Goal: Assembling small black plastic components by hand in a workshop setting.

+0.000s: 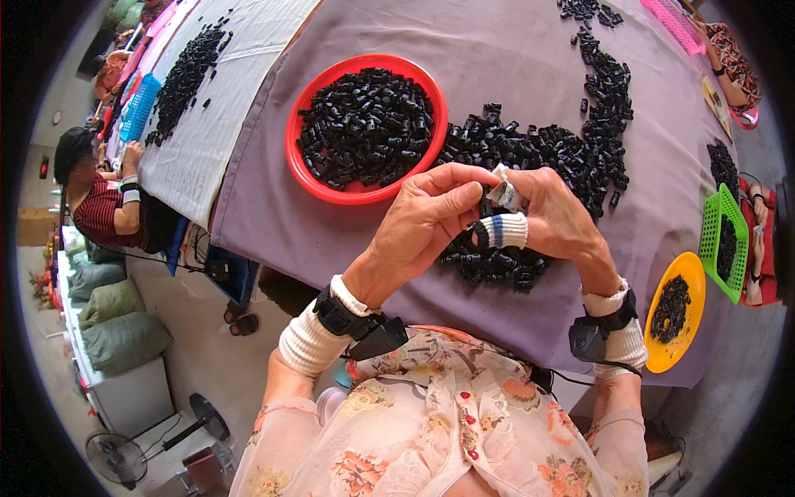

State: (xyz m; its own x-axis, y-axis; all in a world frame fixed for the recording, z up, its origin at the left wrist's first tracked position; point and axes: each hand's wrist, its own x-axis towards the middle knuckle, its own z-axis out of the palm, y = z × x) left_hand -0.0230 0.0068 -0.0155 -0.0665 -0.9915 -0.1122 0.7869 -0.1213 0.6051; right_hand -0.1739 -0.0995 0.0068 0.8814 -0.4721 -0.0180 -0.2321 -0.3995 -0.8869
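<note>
Both hands meet over the purple tablecloth [530, 58], just above a loose heap of small black plastic parts [538, 149]. Left hand [426, 219] is curled, thumb and forefinger pinched narrow toward the right hand; whether a black part sits in that pinch cannot be told, fingers hide it. Right hand [559, 215] is closed too, fingertips wrapped in pale tape [505, 192], thumb wearing a white knit sleeve with blue band [501, 232]; it touches the left fingertips, grip narrow, content not visible. Both wrists carry black strapped devices [364, 327] over white knit cuffs. Red round bowl [364, 128] full of the same black parts sits just beyond the left hand, touching the heap's left edge. Heap runs from under the hands up and right in a curved trail toward the far table edge. Yellow plate [691, 286] with black parts sits at the right table edge near the right wrist, green mesh basket [716, 240] just beyond it, tilted. Pink basket [675, 21] far top right. White cloth [215, 91] covers the next table to the left with another black pile and a blue basket [141, 103]. Another person in striped top [99, 207] sits at left; another person's arm shows at far right. Fan [116, 455] on floor lower left.
</note>
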